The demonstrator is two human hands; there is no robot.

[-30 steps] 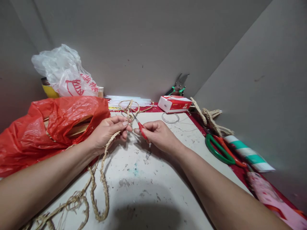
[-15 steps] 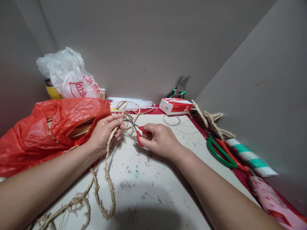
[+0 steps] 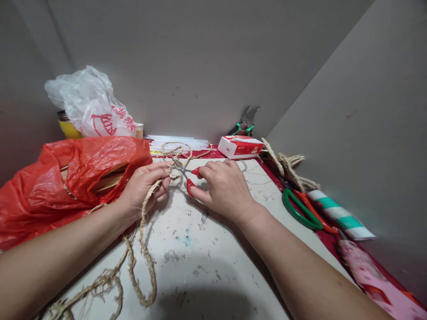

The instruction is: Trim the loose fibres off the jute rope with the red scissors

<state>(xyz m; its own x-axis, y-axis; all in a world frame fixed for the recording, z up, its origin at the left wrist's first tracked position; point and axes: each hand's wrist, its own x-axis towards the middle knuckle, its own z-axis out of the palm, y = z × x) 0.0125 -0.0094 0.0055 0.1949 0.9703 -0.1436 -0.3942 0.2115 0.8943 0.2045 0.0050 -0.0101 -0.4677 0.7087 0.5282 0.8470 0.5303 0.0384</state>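
Note:
My left hand (image 3: 147,184) pinches a braided straw rope (image 3: 144,235), which hangs in a loop below it onto the white tabletop. Red-handled scissors (image 3: 190,184) sit in my right hand (image 3: 225,186), thumb and fingers in the handle loops. Their handles are spread and the blades are parted, with the tips close to my left fingertips at the rope. Whether the blades touch a strand I cannot tell. More of the rope curls on the table behind the scissors, and a frayed length lies at the lower left.
A red plastic bag (image 3: 96,151) holding wooden pieces lies left, a white plastic bag (image 3: 88,100) behind it. At the back are clear sticks (image 3: 180,143), a red-and-white box (image 3: 240,147) and pruning shears (image 3: 247,120). Green-handled scissors (image 3: 298,211) and a striped roll (image 3: 342,214) line the right edge.
My right hand has spread the scissors' handles wider and opened the blades near my left fingertips. My left hand keeps its pinch on the rope. The whole view has shifted slightly.

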